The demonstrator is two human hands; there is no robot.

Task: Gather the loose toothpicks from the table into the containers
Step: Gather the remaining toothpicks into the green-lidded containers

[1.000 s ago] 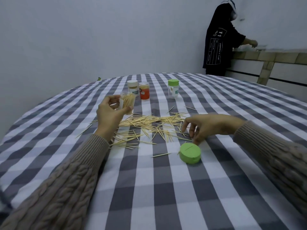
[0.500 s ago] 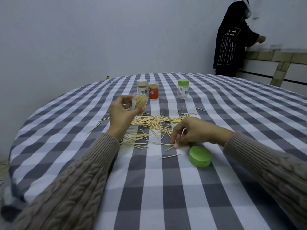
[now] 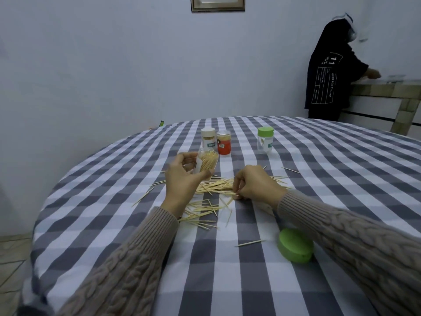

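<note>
Left hand wraps jar, tilted, above toothpicks; right hand curled on pile, fingertips hidden, pinch unclear.

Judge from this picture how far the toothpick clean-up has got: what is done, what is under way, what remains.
Done: the open container in the left hand already holds many toothpicks. Under way: the right hand is pinching at the loose toothpicks on the tablecloth. Left: most of that pile, some strays, and refitting the green lid.

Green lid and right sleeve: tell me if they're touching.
Cannot tell. In the head view the right sleeve overlaps the green lid's far edge, hiding any gap.
</note>
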